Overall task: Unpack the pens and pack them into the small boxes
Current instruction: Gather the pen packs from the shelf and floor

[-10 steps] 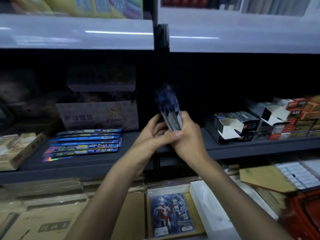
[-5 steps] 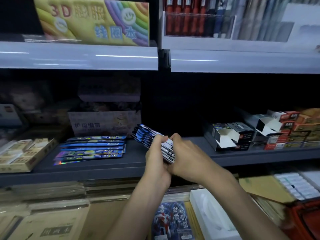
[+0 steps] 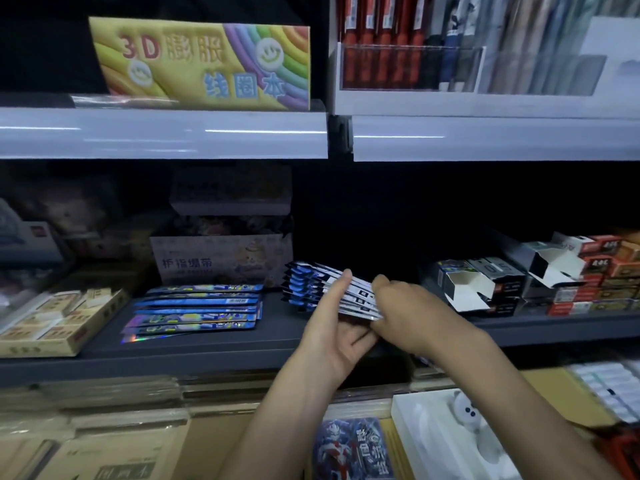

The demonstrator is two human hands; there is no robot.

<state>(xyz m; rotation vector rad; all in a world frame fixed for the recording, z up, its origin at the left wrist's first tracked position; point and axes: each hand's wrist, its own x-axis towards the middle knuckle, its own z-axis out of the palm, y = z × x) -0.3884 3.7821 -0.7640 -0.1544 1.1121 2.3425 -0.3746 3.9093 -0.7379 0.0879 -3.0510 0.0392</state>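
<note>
Head view, and both hands meet at centre frame above the grey shelf (image 3: 207, 344). The left hand (image 3: 332, 327) cradles a fanned bundle of pen packs (image 3: 311, 285) from below, palm up, with its fingertips (image 3: 343, 280) curled over the top edge. The right hand (image 3: 412, 317), knuckles to the camera, pinches the bundle's near ends. The free ends point to 10 o'clock.

A flat stack of packs (image 3: 197, 310) lies at 9 o'clock from the hands. The small boxes (image 3: 474, 289) wait at 3 o'clock with their flaps open.

The fan looks ready to slip, so I'd keep the left grip firm and let the right thumb peel off one pack at a time. Both forearms rise from 6 o'clock and converge, the right wrist bent inward.
</note>
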